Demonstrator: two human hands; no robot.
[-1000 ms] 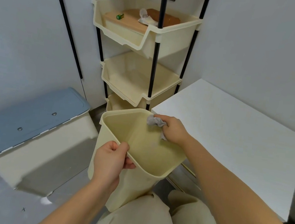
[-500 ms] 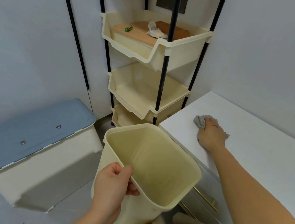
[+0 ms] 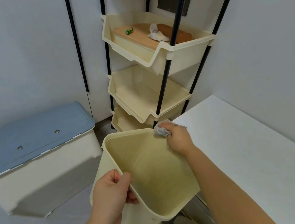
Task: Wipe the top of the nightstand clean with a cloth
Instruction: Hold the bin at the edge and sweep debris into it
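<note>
The white nightstand (image 3: 249, 152) fills the right side, its top bare. My right hand (image 3: 177, 139) grips a crumpled grey cloth (image 3: 160, 130) at the nightstand's near left corner, right over the far rim of a cream plastic bin (image 3: 154, 168). My left hand (image 3: 112, 195) holds the bin's near rim, thumb inside and fingers outside. The bin is tilted with its open mouth toward me and held against the nightstand's edge. Its inside looks empty.
A cream three-tier rack (image 3: 154, 60) with black poles stands behind the bin; its top tray holds a green battery (image 3: 129, 31), a crumpled tissue (image 3: 157, 34) and a brown box. A cream storage box with a blue lid (image 3: 28, 134) sits at left. My knees are below.
My right hand has drawn the cloth back across the nightstand top, from farther in on the surface to the near left corner above the bin's rim. The left hand keeps holding the bin.
</note>
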